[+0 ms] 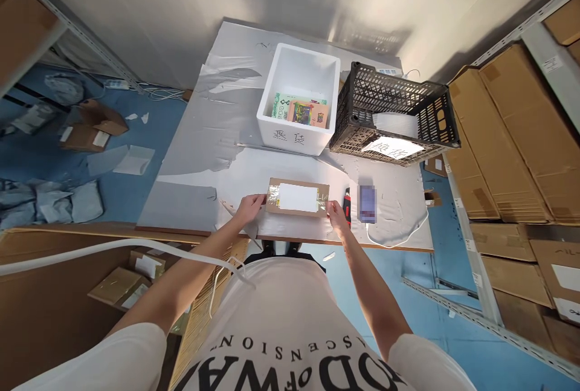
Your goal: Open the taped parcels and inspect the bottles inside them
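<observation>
A small cardboard box [276, 210] with a blank-looking white label [298, 196] and shiny tape at its ends lies at the front of the table. My left hand [251, 207] pinches its left end, fingertips on the edge. At the opposite end, my right hand [336, 214] grips the right side near the lower corner. Just beyond that hand is a red and black utility knife [347, 206]. A phone [367, 203] with a blurred screen lies further right, plugged into a white cable [399, 245].
Behind the box stand a white foam bin [294, 141] holding colourful packets [302, 113] and a black plastic crate [351, 137] containing white paper. Cartons fill the right shelf [480, 270]. A large open carton [40, 294] is at lower left, with a white hose [136, 243] crossing above it.
</observation>
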The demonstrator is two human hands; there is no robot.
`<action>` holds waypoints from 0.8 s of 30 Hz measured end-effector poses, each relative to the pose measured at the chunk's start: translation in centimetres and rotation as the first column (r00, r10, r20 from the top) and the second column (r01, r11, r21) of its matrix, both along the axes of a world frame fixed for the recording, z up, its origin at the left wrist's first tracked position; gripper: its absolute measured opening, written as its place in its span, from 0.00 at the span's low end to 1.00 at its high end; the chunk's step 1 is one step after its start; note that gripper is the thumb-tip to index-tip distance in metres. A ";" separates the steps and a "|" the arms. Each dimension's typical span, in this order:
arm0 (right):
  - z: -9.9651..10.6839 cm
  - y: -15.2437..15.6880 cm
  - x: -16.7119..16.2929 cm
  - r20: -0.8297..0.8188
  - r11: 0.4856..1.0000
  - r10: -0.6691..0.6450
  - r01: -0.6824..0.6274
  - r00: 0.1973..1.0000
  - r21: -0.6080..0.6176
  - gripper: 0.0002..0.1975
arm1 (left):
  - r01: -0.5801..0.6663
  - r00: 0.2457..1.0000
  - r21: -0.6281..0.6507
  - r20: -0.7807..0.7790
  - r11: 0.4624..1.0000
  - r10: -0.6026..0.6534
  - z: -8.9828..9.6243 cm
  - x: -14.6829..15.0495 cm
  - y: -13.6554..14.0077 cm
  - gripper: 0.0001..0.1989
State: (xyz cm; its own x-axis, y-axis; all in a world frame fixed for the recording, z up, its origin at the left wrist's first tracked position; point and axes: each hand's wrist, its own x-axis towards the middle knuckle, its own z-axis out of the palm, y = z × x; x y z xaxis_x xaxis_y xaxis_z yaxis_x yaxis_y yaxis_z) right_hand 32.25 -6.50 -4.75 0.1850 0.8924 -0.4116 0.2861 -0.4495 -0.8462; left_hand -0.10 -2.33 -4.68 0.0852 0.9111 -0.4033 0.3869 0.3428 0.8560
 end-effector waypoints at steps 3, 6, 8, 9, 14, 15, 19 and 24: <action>-1.0 -0.9 0.4 -0.053 1.000 -0.026 0.026 0.998 -0.012 0.18 | 0.030 0.992 0.008 0.119 1.000 -0.031 -1.8 -0.9 -1.1 0.32; -2.0 -1.6 0.6 -0.059 1.000 -0.013 0.012 0.998 -0.025 0.16 | 0.131 0.989 0.051 0.056 0.990 -0.134 -3.4 -1.3 -1.9 0.38; -2.5 -1.7 0.4 -0.067 0.999 0.017 -0.019 0.998 -0.032 0.20 | 0.205 0.979 0.061 -0.020 0.977 -0.204 -4.2 -1.2 -2.1 0.36; -2.7 -1.6 0.2 -0.076 0.999 0.033 -0.036 0.997 -0.031 0.20 | 0.232 0.972 0.070 -0.049 0.970 -0.229 -4.4 -1.0 -2.1 0.34; -2.4 -1.2 -0.9 -0.129 0.996 0.082 -0.084 0.988 -0.010 0.15 | 0.246 0.964 0.122 -0.138 0.961 -0.229 -4.0 -0.3 -2.0 0.26; -2.2 -1.2 -0.9 -0.139 0.996 0.092 -0.093 0.986 0.002 0.14 | 0.238 0.964 0.124 -0.151 0.963 -0.218 -3.6 -0.2 -2.1 0.26; -1.0 -1.7 -0.7 -0.155 0.990 0.135 -0.126 0.979 0.065 0.12 | 0.182 0.972 0.152 -0.178 0.971 -0.155 -1.4 -0.1 -2.1 0.27; 0.2 -1.3 -0.7 0.054 0.995 0.098 -0.097 0.994 -0.014 0.16 | 0.109 0.943 0.126 -0.328 0.986 -0.062 0.1 0.8 -0.8 0.28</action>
